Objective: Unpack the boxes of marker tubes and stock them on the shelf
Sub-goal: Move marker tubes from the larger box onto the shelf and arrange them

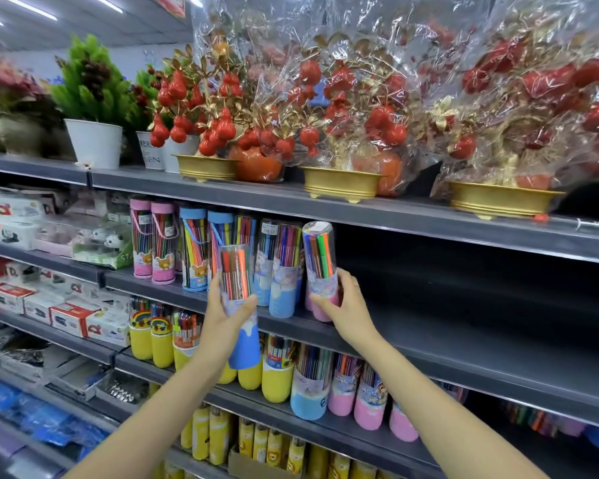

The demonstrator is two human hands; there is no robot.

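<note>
In front of the middle shelf (464, 326), the left hand (222, 319) grips a blue-based marker tube (237, 305), holding it upright in the air just near of the shelf edge. To its right the right hand (346, 305) holds a pink-based marker tube (320, 267), thumb and fingers wrapped round its lower part, the tube standing at the shelf's front edge beside a row of blue tubes (284, 267). Farther right that shelf is dark and bare.
</note>
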